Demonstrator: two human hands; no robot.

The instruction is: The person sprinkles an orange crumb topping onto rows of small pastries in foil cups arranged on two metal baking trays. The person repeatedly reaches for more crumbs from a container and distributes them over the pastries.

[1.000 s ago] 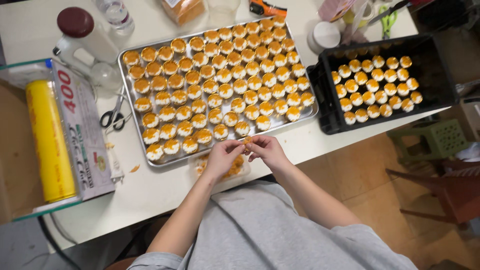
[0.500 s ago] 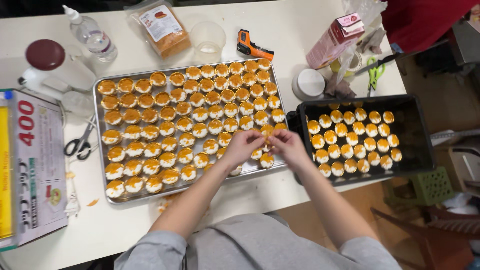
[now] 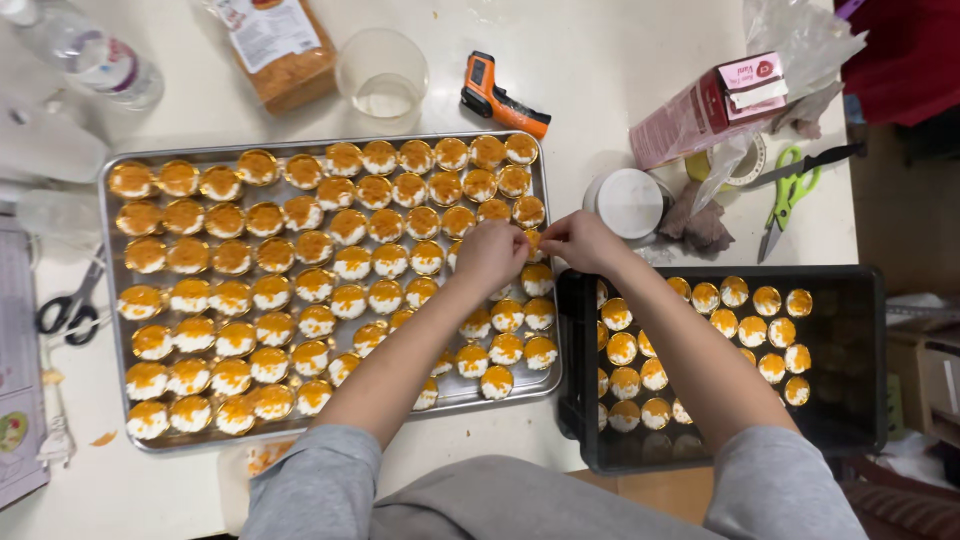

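Note:
A metal baking tray point(image 3: 112, 300) on the white table holds several rows of small round cups with white filling and orange topping point(image 3: 300, 290). My left hand point(image 3: 490, 255) and my right hand point(image 3: 582, 240) meet over the tray's right side, fingertips pinched together on one small cup point(image 3: 531, 243). To the right a black crate point(image 3: 868, 350) holds several more of the same cups point(image 3: 745, 325). My grey sleeves cross the tray's front edge and the crate.
Behind the tray lie an orange infrared thermometer point(image 3: 500, 98), a clear plastic cup point(image 3: 382, 72), a bag of orange crumbs point(image 3: 278, 50) and a bottle point(image 3: 95, 60). A white lidded tub point(image 3: 628, 203), pink carton point(image 3: 705, 110) and green scissors point(image 3: 790, 195) sit right. Black scissors point(image 3: 65, 310) lie left.
The view has moved closer and shifted. My hands have travelled up from the tray's front edge to its right side, still pinched together on a small cup.

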